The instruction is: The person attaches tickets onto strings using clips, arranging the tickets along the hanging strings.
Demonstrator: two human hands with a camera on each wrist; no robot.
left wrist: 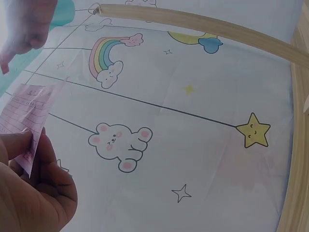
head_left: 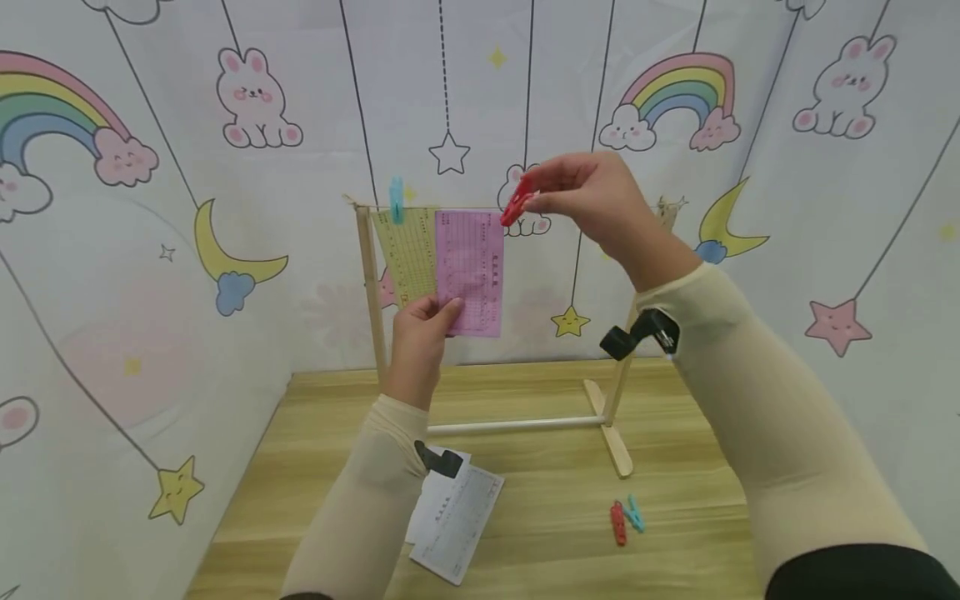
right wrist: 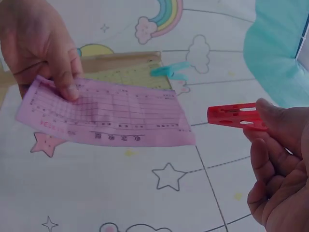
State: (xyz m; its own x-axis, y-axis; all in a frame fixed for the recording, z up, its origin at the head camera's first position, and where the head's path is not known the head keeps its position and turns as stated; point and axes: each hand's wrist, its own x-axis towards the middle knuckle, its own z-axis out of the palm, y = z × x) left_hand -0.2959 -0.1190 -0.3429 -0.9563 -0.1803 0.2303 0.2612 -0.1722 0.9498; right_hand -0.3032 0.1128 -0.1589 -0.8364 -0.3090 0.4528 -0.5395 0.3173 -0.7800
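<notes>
My left hand [head_left: 420, 346] pinches a pink printed slip [head_left: 471, 275] near its lower left edge, thumb in front. The slip's top edge lies up at the string [head_left: 480, 207] of a wooden rack. Beside it a yellow slip [head_left: 408, 254] hangs from the string under a blue clothespin [head_left: 397, 202], partly behind the pink one. In my right hand [head_left: 607, 204] a red clothespin [right wrist: 231, 115] is pinched between thumb and fingers. In the right wrist view its tip points at the pink slip's top edge, with a gap between them.
On the wooden table [head_left: 540, 517] lie white printed slips [head_left: 461, 525], partly hidden by my left sleeve. To their right are a red clothespin [head_left: 618, 523] and a blue clothespin [head_left: 634, 513]. The rack's white bottom bar [head_left: 517, 426] and wooden foot [head_left: 618, 450] stand behind them.
</notes>
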